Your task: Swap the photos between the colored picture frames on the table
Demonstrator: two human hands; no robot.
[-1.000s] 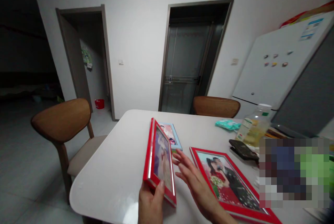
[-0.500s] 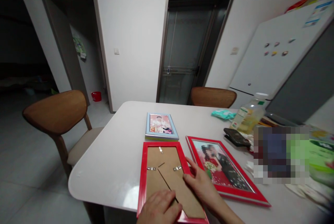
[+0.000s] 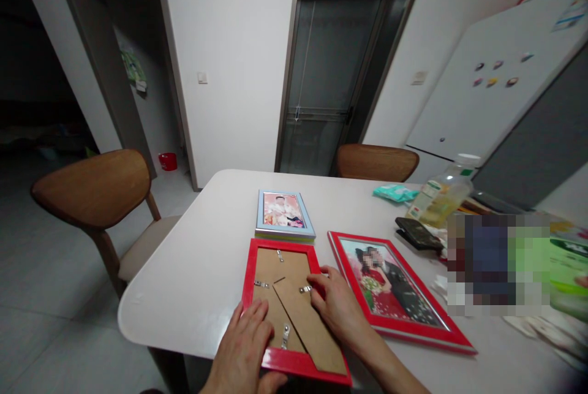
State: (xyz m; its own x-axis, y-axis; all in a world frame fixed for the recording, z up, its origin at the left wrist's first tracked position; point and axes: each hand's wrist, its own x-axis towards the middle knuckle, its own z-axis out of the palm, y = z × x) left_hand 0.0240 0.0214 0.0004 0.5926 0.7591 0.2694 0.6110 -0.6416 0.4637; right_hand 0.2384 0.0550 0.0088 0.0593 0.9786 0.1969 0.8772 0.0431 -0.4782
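1. The red picture frame (image 3: pixel 305 311) lies back up on the desk (image 3: pixel 184 284), right before the person, with its brown backing board showing.
2. Its long axis runs away from the person, the far end leaning slightly left and pointing at the blue frame (image 3: pixel 283 213); the two look close enough to touch, though the angle makes that hard to judge.
3. A brown stand leg lies slanted across the board, from about its middle towards the near right corner, its foot reaching over the near border.
4. Four silver clips sit on the backing, one per side; the far and near ones point roughly along the long axis, the side ones across it.
5. The left hand (image 3: pixel 243 342) rests over the near left part, its fingers close together on the border and board, the thumb held apart by the near border.
6. The right hand (image 3: pixel 337 308) comes over the right border, its fingers bent at the right clip (image 3: pixel 304 289); whether they pinch it I cannot tell.
7. To the right, a larger red frame (image 3: pixel 399 287) lies picture up, its long axis slanting from far left to near right.
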